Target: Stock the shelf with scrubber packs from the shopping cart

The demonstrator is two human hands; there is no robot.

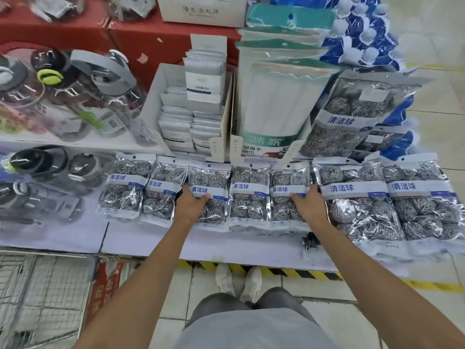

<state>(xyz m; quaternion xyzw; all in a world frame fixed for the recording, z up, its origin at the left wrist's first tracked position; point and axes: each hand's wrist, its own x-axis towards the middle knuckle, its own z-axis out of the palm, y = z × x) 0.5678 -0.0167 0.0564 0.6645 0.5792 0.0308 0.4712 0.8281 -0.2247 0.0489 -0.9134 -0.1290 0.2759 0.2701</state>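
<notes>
Both bare arms reach forward, well apart. The left hand (192,204) lies palm down with fingers curled; the right hand (308,204) lies palm down, fingers spread.
</notes>
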